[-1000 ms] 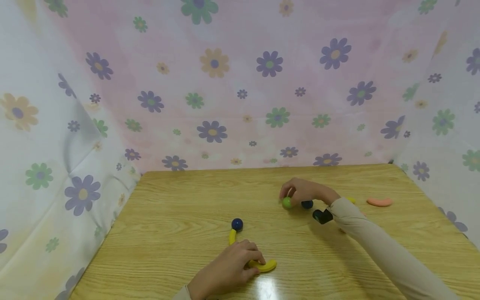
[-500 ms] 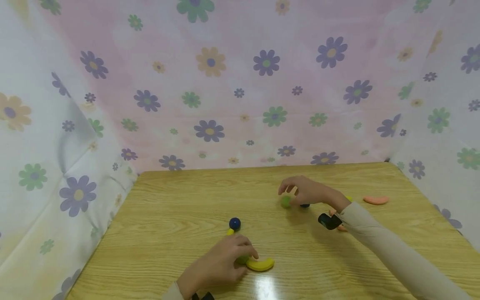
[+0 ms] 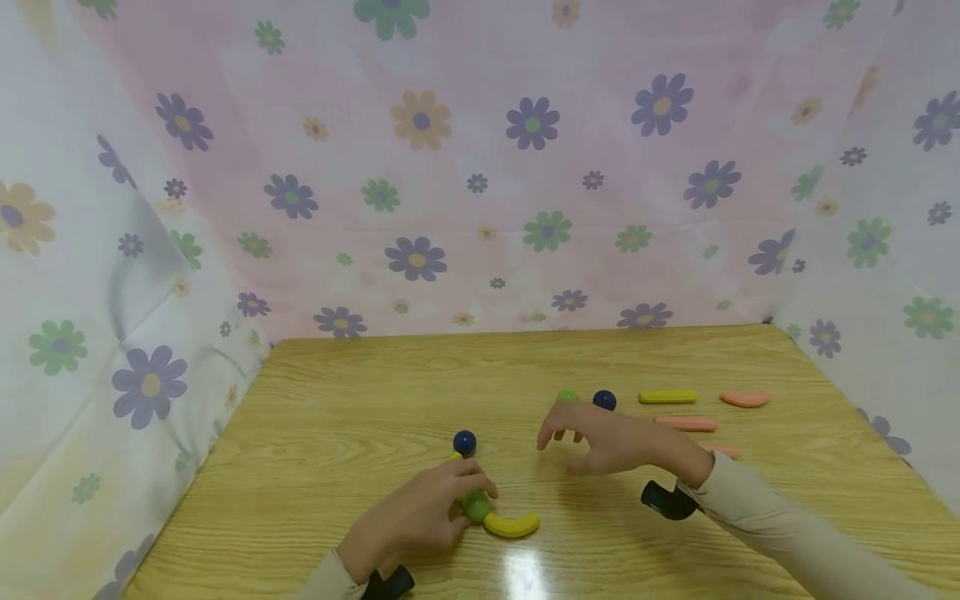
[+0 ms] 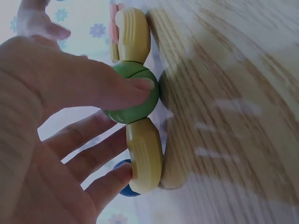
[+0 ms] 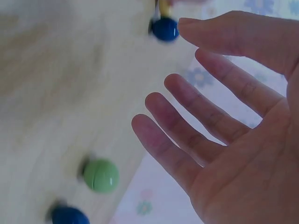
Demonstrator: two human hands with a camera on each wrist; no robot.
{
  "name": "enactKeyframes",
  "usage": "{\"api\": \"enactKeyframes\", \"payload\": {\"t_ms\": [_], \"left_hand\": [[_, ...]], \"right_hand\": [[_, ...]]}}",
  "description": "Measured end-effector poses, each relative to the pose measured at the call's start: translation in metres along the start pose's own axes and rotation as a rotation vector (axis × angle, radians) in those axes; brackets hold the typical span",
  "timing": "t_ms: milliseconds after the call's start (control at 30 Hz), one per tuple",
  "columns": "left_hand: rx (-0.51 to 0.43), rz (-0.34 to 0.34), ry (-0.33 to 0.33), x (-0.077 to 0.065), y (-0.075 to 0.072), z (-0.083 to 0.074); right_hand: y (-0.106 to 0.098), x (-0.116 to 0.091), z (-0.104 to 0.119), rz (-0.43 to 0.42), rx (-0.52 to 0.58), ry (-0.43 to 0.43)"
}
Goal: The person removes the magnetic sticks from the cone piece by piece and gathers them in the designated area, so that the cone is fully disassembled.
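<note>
My left hand (image 3: pixel 416 508) pinches a green ball (image 3: pixel 477 507) on the wooden table. In the left wrist view, the thumb lies across that ball, and yellow curved pieces touch it on two sides: one (image 4: pixel 134 35) above and another (image 4: pixel 145 156) below. A blue ball (image 3: pixel 465 442) sits at the far end of the lower yellow piece, which is mostly behind the hand in the head view. My right hand (image 3: pixel 607 437) hovers over the table with spread fingers and holds nothing. Just behind it lie a second green ball (image 3: pixel 567 395) and a second blue ball (image 3: pixel 604 400).
To the right lie a straight yellow stick (image 3: pixel 667 397), a curved salmon piece (image 3: pixel 745 399), a straight salmon stick (image 3: pixel 686 423) and another salmon piece (image 3: pixel 724 451) partly behind the right wrist. Flowered cloth (image 3: pixel 480 208) surrounds the wooden table (image 3: pixel 360 400) at back and sides.
My right hand has left the far green ball and come toward me, empty. My left hand has shifted left from the yellow curved piece to the near green ball, which now shows.
</note>
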State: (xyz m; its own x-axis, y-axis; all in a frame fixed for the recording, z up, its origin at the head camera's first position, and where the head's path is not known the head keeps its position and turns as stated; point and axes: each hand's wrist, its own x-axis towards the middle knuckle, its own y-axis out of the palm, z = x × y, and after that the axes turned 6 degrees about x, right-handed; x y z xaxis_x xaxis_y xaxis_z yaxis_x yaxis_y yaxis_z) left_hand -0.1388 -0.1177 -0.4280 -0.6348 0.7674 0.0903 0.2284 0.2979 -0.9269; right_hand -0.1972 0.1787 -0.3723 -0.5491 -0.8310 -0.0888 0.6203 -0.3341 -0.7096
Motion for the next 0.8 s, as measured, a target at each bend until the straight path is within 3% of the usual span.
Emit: {"api": "enactKeyframes", "payload": {"t_ms": [300, 567, 800], "left_hand": [[-0.021, -0.022, 0.018, 0.0, 0.0, -0.001], [0.0, -0.069, 0.02, 0.002, 0.004, -0.004], [-0.02, -0.058, -0.019, 0.004, 0.009, -0.006]], "right_hand": [[0.034, 0.004, 0.015, 0.041, 0.026, -0.097], [0.055, 0.008, 0.015, -0.028, -0.005, -0.128], [0.067, 0.014, 0.011, -0.084, -0.042, -0.108]]}}
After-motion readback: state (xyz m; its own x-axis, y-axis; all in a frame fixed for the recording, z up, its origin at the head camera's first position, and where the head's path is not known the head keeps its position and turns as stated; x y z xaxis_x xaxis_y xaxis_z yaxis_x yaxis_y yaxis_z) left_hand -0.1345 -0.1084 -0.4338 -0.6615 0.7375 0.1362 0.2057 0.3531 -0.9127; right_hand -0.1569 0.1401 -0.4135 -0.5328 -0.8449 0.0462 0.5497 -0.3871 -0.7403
